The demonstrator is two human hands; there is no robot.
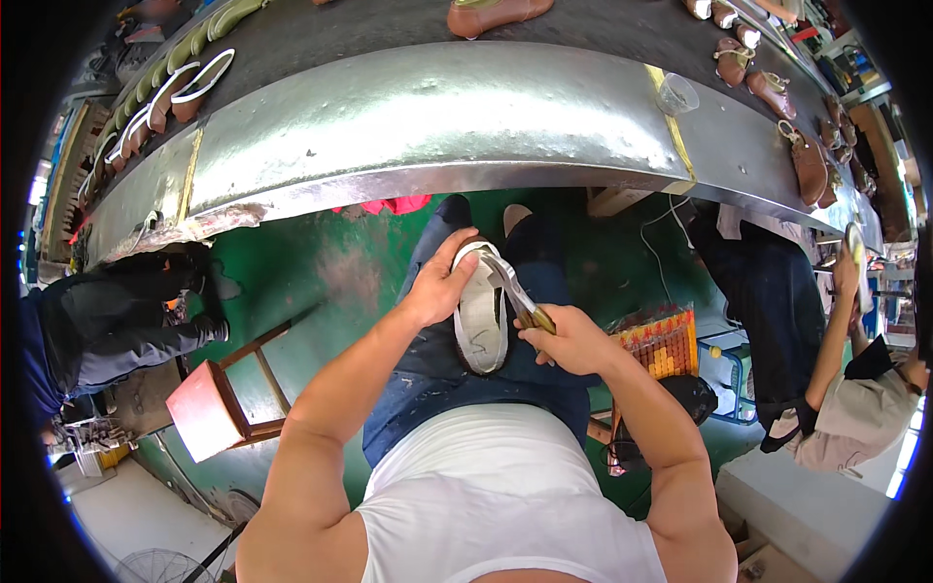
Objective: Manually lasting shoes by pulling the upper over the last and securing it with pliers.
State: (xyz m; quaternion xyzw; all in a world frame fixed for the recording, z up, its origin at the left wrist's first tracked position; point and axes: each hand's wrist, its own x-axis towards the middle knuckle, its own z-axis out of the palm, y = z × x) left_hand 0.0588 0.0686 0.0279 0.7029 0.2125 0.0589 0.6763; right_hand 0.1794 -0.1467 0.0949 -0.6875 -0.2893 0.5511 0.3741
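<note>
On my lap, between my thighs, rests a shoe (480, 328) with its pale underside facing up and a dark scribbled mark near the heel. My left hand (442, 282) wraps round its far left side, the thumb lying on the edge. A pair of metal lasting pincers (519, 297) is gripped in my right hand (569, 340), fingers closed about the handles. The jaws meet the shoe's upper right rim, close to my left fingertips. What the jaws pinch is too small to make out.
A metal-edged bench (428, 117) curves ahead, bearing a brown shoe (501, 15), white-rimmed shoes (202, 85) at left and a clear plastic cup (677, 94). A wooden stool (209, 408) stands at left. Co-workers sit on both sides; the right one's hand (846, 276) holds a shoe.
</note>
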